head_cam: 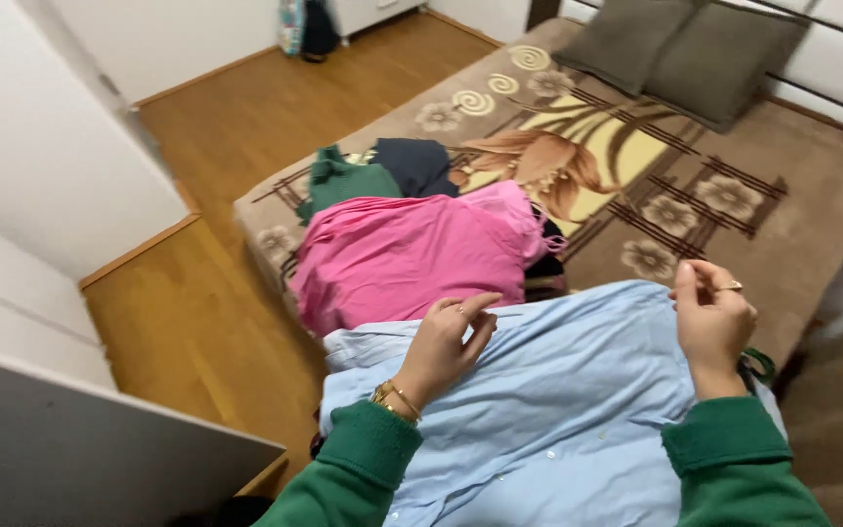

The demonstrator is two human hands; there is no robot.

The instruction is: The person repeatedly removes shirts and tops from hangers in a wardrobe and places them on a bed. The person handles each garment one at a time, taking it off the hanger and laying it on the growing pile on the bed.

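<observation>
left hand: pinching top edge of light blue shirt | right hand: pinching same shirt's far corner | shirt: held up before bed, near pink garment

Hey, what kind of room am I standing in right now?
Most likely a bedroom: a bed under a brown flowered blanket, two grey pillows at its head, and a pile of clothes on it.

Green knit sleeves with ribbed cuffs, gold bracelets at left hand, ring on right hand
</observation>
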